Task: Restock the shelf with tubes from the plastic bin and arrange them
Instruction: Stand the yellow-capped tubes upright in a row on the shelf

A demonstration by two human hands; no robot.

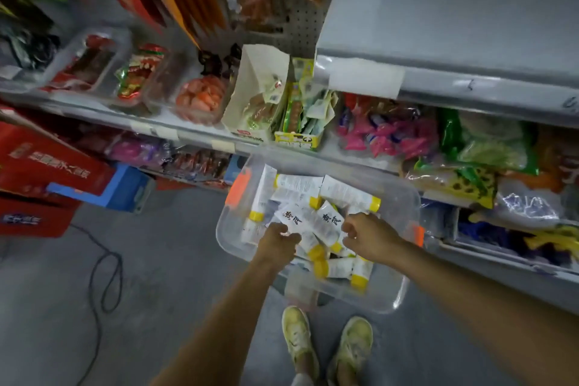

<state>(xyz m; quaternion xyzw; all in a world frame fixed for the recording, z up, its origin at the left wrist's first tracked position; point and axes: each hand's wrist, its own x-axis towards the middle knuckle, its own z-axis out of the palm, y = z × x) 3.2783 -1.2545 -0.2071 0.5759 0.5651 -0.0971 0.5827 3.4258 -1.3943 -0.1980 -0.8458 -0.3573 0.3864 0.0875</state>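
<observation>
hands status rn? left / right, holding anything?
Left hand: closed on a white tube in the plastic bin.
Right hand: closed on another white tube.

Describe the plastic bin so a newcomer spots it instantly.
Find the grey store shelving on the right, then look down by the person's hands. The plastic bin sits there: clear, with orange clips, and full of white yellow-capped tubes, unlike the snack trays above.
</observation>
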